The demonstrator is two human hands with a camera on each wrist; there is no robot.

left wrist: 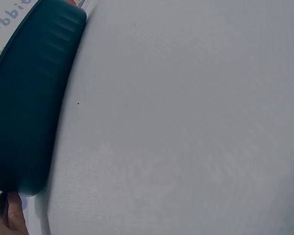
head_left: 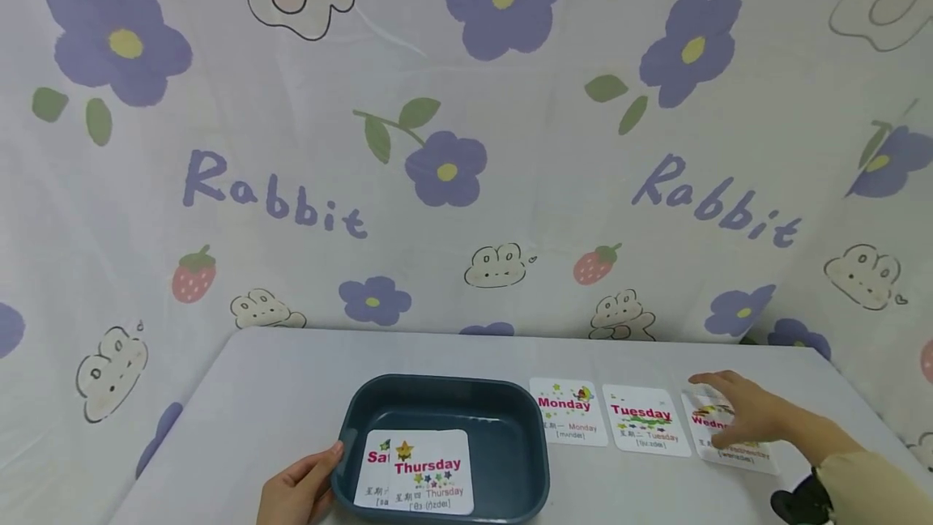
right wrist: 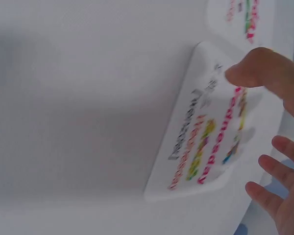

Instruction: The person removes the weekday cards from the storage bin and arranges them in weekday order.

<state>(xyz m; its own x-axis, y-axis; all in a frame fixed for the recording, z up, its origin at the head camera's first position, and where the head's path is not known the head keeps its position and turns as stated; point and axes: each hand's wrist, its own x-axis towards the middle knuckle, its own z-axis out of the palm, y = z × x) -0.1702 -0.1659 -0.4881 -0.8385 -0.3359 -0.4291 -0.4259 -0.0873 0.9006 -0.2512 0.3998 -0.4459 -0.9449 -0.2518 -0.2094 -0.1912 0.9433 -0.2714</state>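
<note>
Right hand (head_left: 754,413) spread, released — I'd square the white rounded Wednesday card (right wrist: 198,134) beneath with its white Tuesday neighbour (head_left: 645,421); left hand (head_left: 297,489) grips dark-teal plastic tray (head_left: 510,460).

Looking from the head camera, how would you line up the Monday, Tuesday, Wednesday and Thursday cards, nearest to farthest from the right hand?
1. Wednesday card: directly beneath the right hand.
2. Tuesday card: just left of Wednesday.
3. Monday card: left of Tuesday, beside the tray.
4. Thursday card: farthest left of these, inside the tray.
</note>
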